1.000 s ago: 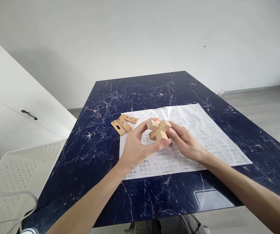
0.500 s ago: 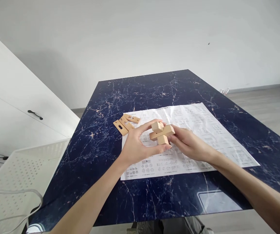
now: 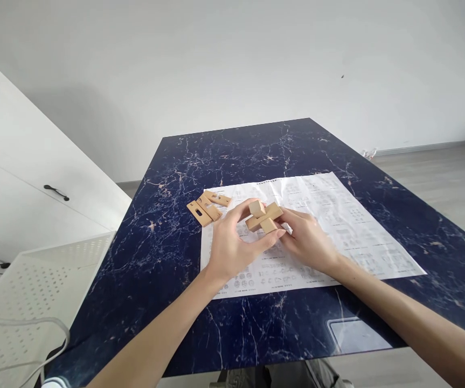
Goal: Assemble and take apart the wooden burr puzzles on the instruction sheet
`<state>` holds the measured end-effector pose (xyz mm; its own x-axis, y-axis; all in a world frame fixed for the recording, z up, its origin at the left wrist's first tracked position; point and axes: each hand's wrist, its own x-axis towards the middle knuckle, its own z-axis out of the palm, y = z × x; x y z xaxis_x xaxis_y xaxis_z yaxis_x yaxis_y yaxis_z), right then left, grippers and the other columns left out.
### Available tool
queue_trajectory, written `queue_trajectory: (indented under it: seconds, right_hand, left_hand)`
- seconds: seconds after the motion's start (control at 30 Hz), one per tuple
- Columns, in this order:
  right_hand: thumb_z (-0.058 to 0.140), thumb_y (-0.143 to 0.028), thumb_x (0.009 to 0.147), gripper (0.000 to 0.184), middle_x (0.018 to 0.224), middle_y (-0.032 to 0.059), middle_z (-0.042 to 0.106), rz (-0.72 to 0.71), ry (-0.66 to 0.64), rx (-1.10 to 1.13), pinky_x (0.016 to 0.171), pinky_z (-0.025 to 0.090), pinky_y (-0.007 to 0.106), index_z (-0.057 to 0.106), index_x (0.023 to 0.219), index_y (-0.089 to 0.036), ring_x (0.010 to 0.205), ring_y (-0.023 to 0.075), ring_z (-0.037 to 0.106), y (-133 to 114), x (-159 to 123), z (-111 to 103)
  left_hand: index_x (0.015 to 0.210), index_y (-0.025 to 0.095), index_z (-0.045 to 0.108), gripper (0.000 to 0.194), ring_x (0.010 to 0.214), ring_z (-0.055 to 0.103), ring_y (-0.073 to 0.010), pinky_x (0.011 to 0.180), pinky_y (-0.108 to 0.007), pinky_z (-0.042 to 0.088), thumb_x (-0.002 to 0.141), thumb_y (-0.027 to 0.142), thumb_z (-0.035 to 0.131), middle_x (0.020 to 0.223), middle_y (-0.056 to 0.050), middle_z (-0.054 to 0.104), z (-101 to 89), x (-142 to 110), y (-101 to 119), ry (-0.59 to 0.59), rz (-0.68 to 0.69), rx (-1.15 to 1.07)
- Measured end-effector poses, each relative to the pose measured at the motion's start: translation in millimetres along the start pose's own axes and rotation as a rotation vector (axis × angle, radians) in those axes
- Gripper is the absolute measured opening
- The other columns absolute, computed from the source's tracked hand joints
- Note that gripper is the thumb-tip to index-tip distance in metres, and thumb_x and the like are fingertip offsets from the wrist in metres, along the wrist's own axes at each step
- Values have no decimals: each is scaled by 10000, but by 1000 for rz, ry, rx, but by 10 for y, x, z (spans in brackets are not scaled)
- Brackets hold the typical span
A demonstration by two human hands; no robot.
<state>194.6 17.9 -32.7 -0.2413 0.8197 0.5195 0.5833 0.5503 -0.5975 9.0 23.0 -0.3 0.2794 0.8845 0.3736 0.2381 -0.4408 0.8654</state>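
Between my hands, above a printed sheet (image 3: 353,231), is a wooden burr puzzle (image 3: 263,217) made of interlocked pale bars. My left hand (image 3: 236,240) grips it from the left, index finger behind and thumb along the near side. From the right, my right hand (image 3: 307,237) closes its fingers on the puzzle's other side; some fingertips are hidden behind the wood. Just left of my left hand, several flat wooden pieces with slots and numbers lie partly overlapping, among them the piece marked 2 (image 3: 200,213).
The sheet lies creased on a dark blue marble-patterned table (image 3: 224,156). A white perforated surface (image 3: 50,285) with a pale cable (image 3: 60,323) stands at the left. Behind it is a white cabinet with a black handle (image 3: 56,192). A white wall borders the far side.
The puzzle has tilted, so the bars' end faces turn more upward. Both hands have turned with it, and my right hand has shifted slightly left and nearer.
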Motion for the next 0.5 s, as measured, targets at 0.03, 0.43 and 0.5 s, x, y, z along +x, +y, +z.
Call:
queue_trajectory:
  seconds: [0.03, 0.43, 0.5]
  right_hand:
    - [486, -112, 938, 138, 756, 29, 682, -3, 25, -11, 553, 430, 268, 566, 885, -213, 604, 165, 593, -13, -8, 15]
    - [451, -193, 1007, 145, 929, 73, 738, 22, -194, 183, 676, 550, 327, 583, 954, -220, 768, 216, 701, -5, 35, -99]
    - [450, -228, 1033, 168, 878, 60, 724, 20, -220, 203, 674, 540, 327, 579, 926, -219, 743, 208, 682, 2, 32, -142]
  left_hand:
    - [1256, 209, 680, 513, 1131, 741, -302, 1031, -479, 589, 819, 395, 876, 1218, -91, 779, 15, -8, 2, 22, 1, 7]
    - [1247, 221, 698, 551, 1177, 738, -308, 1068, -498, 589, 758, 352, 914, 1294, -101, 762, -50, -22, -11, -17, -4, -20]
    - [1245, 227, 699, 542, 1163, 742, -294, 1064, -480, 590, 760, 342, 912, 1256, -83, 776, -85, -11, -6, -68, 0, -57]
